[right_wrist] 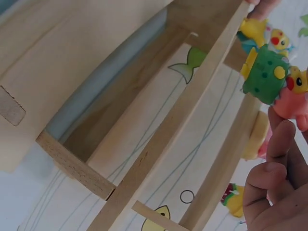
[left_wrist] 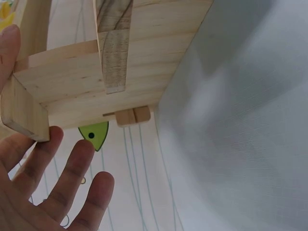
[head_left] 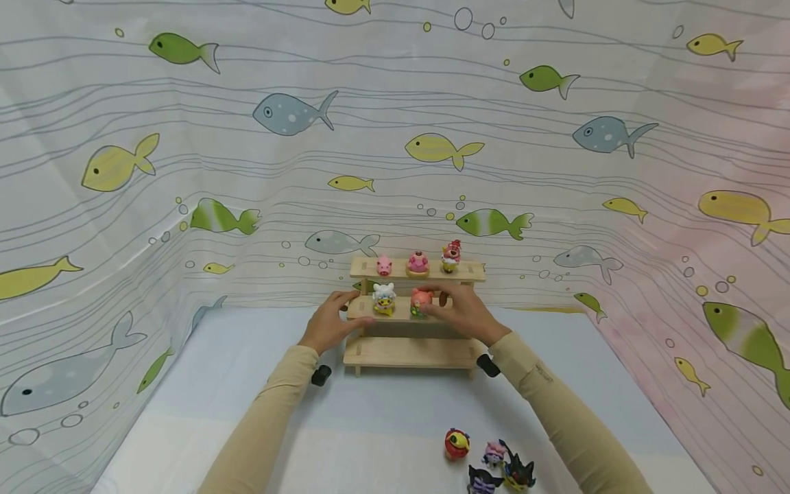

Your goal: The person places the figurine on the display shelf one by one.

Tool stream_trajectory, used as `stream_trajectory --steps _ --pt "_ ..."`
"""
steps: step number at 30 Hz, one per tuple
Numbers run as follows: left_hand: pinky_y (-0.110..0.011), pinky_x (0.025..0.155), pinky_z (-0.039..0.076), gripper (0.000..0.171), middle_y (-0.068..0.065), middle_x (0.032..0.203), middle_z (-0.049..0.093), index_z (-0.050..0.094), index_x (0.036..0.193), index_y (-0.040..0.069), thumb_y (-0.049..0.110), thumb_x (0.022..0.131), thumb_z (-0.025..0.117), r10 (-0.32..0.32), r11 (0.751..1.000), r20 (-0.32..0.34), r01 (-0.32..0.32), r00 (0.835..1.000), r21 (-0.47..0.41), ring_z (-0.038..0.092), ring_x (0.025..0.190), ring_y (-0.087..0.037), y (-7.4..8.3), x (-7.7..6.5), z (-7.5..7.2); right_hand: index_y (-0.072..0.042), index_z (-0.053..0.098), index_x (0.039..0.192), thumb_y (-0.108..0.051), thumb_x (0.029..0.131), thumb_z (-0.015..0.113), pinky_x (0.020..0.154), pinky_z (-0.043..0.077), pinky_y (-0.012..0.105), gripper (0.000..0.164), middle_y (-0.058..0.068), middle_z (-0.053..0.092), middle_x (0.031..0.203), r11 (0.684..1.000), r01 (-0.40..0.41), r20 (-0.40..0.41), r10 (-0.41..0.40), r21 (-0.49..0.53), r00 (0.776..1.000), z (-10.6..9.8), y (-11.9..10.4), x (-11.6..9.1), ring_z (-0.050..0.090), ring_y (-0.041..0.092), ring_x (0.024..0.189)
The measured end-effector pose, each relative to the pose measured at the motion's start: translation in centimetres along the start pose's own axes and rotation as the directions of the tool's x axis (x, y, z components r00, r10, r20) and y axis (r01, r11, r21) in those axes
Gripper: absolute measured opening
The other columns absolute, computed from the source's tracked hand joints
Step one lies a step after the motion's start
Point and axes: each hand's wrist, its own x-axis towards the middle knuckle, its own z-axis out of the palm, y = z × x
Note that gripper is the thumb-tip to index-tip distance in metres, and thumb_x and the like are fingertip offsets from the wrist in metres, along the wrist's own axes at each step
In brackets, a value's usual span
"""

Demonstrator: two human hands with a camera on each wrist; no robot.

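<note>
While seen from above the white table (head_left: pixel 370 412), working both hands at a three-tier wooden shelf (head_left: pixel 410 351).

Nearest, on the table before the shelf's right end: red-and-yellow figure (head_left: pixel 457 444), pink-and-purple figure (head_left: pixel 494 453), spiky black figure (head_left: pixel 520 473), black-and-purple figure (head_left: pixel 483 480). Farther off, clamping left hand (head_left: pixel 330 322) by thumb and fingers round the left end of the shelf's middle tier; pinching, with right hand (head_left: pixel 465 312), coral-and-green figure (head_left: pixel 421 298) near the centre of that same tier, though cannot tell whether bearing on the board. Just left along the shelf's middle tier, upright: white-hooded figure (head_left: pixel 384 300). Above and behind, across the shelf's top tier, left to right: pink pig (head_left: pixel 385 266), pink figure on a round base (head_left: pixel 417 262), red-topped figure (head_left: pixel 451 257). Behind the shelf, fish-print sheet (head_left: pixel 382 103).
</note>
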Motion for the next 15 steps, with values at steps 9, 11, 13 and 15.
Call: stream_trajectory --steps 9,11,13,15 --pt "-0.049 0.094 0.052 0.094 -0.004 0.142 0.053 0.054 0.147 0.019 0.072 0.073 0.077 -0.001 1.0 0.004 0.001 1.0 0.002 0.059 0.118 -0.027 -0.1 0.1 0.0 -0.021 0.07 0.129 -0.035 0.094 0.075 0.064 0.046 0.033 0.039 -0.006 0.066 0.101 0.999 -0.041 0.007 0.041 -0.005 0.999 0.4 0.8 1.2 0.057 0.016 0.083" --pt "-0.049 0.094 0.051 0.094 -0.003 0.142 0.053 0.054 0.147 0.02 0.072 0.073 0.077 -0.007 1.0 0.003 0.007 1.0 0.0 0.059 0.118 -0.027 -0.1 0.1 0.0 -0.021 0.07 0.13 -0.034 0.094 0.076 0.063 0.046 0.033 0.039 -0.006 0.066 0.1 0.999 -0.037 0.01 0.037 -0.011 0.999 0.5 0.9 1.3 0.058 0.016 0.082" --pt "-0.049 0.094 0.051 0.093 -0.003 0.142 0.053 0.054 0.147 0.019 0.071 0.073 0.077 -0.008 1.0 0.002 0.008 1.0 0.0 0.059 0.118 -0.028 0.0 0.0 -0.1 -0.02 0.07 0.13 -0.034 0.094 0.076 0.063 0.046 0.033 0.039 -0.005 0.066 0.103 0.999 -0.04 0.016 0.04 -0.01 0.999 0.6 1.1 1.4 0.058 0.016 0.082" --pt "-0.049 0.094 0.051 0.093 -0.003 0.143 0.053 0.054 0.147 0.02 0.071 0.074 0.077 -0.009 1.0 0.002 0.009 1.0 -0.002 0.059 0.119 -0.028 0.1 0.0 -0.1 -0.02 0.069 0.131 -0.033 0.094 0.075 0.064 0.047 0.033 0.039 -0.005 0.067 0.107 0.999 -0.05 0.024 0.05 -0.009 0.998 0.7 1.3 1.5 0.058 0.016 0.083"
